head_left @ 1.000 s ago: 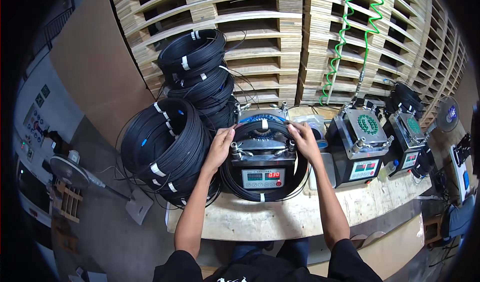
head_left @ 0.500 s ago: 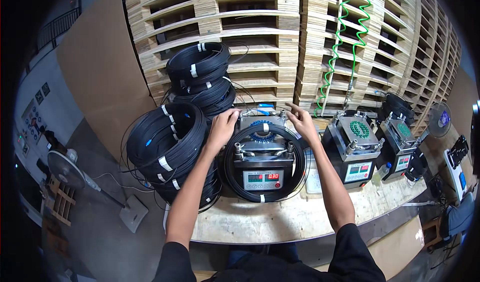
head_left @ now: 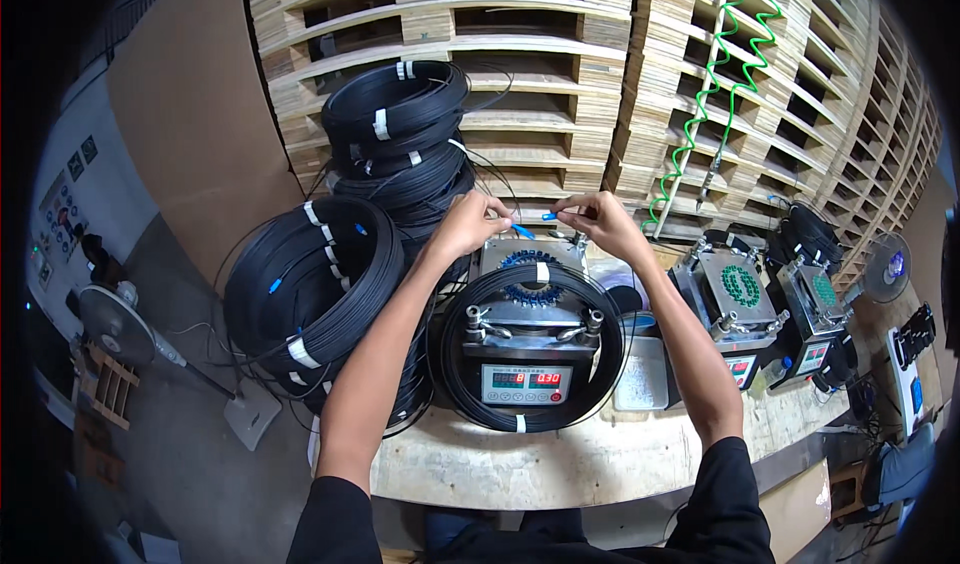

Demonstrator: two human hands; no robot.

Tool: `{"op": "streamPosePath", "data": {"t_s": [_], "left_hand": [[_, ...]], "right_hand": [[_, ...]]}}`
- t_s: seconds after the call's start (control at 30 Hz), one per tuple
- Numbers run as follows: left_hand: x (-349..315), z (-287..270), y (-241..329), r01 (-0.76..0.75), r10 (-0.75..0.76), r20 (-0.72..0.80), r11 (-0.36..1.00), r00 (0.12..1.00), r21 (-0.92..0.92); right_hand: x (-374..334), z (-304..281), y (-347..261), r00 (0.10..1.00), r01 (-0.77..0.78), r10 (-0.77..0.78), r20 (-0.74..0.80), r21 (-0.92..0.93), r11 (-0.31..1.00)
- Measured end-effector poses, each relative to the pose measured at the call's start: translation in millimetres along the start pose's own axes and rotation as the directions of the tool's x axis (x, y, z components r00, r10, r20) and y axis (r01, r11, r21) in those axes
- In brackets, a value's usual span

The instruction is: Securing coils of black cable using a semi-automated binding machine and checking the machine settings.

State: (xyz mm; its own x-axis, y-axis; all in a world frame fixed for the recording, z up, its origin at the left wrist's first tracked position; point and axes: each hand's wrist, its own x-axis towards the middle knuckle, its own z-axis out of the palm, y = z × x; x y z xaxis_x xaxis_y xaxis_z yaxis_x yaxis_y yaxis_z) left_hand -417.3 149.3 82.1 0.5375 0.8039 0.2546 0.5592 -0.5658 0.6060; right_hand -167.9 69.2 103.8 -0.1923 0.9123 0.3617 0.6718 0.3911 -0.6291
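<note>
My left hand (head_left: 470,226) pinches a blue fiber-optic cable connector (head_left: 522,232) over the back of the middle machine. Close to it, my right hand (head_left: 606,226) holds a small blue connector piece (head_left: 549,216) between thumb and fingertips; the two blue parts are a little apart. Below both hands, the metal-topped machine (head_left: 526,342) carries a ring of blue-and-black fittings on its plate and a lit red and green display. A black cable coil (head_left: 445,364), bound with white tape, leans upright round the machine's front.
Stacks of black cable coils (head_left: 345,304) stand left of the machine. Two similar machines with green rings (head_left: 740,286) are at right. A shallow tray (head_left: 640,389) lies on the wooden table (head_left: 480,464). Pallets (head_left: 520,114) rise behind, with green coiled hoses (head_left: 688,149) hanging there.
My hands have come closer together above the back of the machine. Both now hold blue parts in a pinch; before, the blue pieces showed between them. The view has shifted slightly.
</note>
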Motion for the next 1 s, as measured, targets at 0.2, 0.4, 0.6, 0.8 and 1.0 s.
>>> {"op": "streamPosePath", "data": {"t_s": [0.2, 0.4, 0.6, 0.8, 1.0], "left_hand": [[-11.0, -4.1, 19.0, -0.015, 0.026, -0.094, 0.993, 0.995, 0.114], [-15.6, -1.6, 26.7, -0.020, 0.032, -0.067, 0.985, 0.997, 0.172], [-11.6, 7.5, 14.9, -0.041, 0.055, -0.102, 0.990, 0.993, 0.136], [-10.8, 11.1, 12.6, -0.082, 0.096, -0.071, 0.980, 0.993, 0.179], [-10.9, 12.5, 11.7, -0.011, 0.007, 0.031, 0.990, 1.000, 0.141]], "right_hand": [[4.1, 1.1, 6.5, 0.997, -0.018, 0.019, 0.077, -0.018, 1.000], [10.2, 7.3, 22.1, 0.993, 0.017, -0.004, 0.117, -0.108, 0.994], [19.1, 10.5, 29.6, 0.985, 0.073, -0.042, 0.165, -0.184, 0.980], [22.7, 15.0, 16.5, 0.968, 0.183, -0.078, 0.237, -0.459, 0.869], [26.6, 27.0, 9.3, 0.944, 0.224, -0.024, 0.328, -0.587, 0.778]]}}
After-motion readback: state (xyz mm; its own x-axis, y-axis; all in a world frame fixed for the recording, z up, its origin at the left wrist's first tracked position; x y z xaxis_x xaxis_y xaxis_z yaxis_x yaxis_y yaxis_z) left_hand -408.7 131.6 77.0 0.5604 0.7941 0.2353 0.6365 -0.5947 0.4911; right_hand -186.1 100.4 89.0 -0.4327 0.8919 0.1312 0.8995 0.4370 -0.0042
